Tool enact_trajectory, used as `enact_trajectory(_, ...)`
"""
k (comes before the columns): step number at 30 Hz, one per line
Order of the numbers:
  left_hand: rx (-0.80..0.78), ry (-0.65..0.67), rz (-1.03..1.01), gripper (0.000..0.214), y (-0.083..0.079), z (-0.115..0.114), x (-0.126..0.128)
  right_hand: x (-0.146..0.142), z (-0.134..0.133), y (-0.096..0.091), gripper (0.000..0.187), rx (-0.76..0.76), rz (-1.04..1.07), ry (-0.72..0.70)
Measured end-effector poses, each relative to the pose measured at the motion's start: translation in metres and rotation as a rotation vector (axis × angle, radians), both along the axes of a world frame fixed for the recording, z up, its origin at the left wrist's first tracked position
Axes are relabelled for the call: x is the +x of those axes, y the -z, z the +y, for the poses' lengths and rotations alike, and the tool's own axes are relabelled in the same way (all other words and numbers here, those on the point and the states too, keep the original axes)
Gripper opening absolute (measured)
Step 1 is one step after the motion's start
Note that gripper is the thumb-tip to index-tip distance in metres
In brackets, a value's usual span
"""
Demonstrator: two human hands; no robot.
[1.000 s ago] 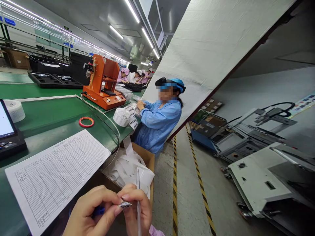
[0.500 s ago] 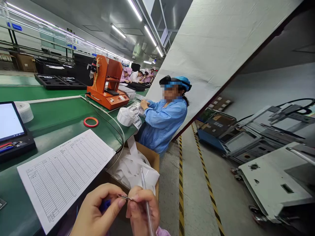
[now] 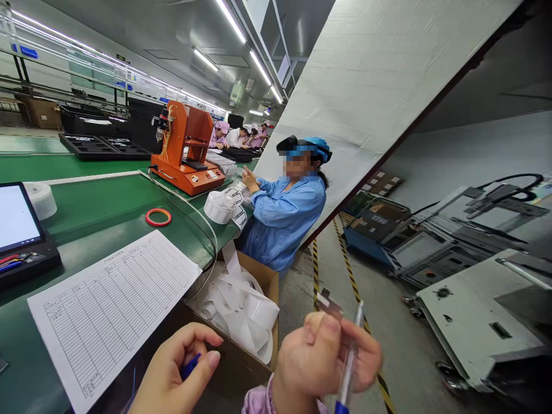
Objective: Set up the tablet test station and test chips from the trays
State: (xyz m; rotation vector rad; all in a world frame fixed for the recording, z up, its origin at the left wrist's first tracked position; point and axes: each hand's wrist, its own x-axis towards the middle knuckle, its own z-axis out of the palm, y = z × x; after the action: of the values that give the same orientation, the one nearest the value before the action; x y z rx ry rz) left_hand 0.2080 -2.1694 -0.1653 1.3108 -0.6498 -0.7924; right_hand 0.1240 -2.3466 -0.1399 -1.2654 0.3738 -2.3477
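Right hand (image 3: pixel 321 356) pinches a small metal part (image 3: pixel 328 305) and a clear pen (image 3: pixel 350 362) — left hand (image 3: pixel 172 374) curls around a blue object (image 3: pixel 190 367)

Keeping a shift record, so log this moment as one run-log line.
left hand: blue item | right hand: pen, small metal part | nearby: paper form

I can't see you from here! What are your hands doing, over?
Left hand pinching blue piece. Right hand holding pen and small metal part. Cardboard box below.
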Motion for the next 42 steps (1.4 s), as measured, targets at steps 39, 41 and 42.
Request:
enact_trajectory(39, 0.134, 0.189, -0.016, 0.048, 0.002, -0.001, 0.0, -0.004, 0.004, 0.032, 0.019, -0.152, 0.331, 0.156)
enact_trajectory(41, 0.139, 0.188, -0.024, 0.047, 0.002, 0.0, -0.001, -0.004, 0.004, 0.032, 0.021, -0.169, 0.329, 0.158)
enact_trajectory(42, 0.138, 0.187, -0.028, 0.047, 0.003, 0.0, -0.001, -0.004, 0.005, 0.031, 0.021, -0.178, 0.329, 0.154)
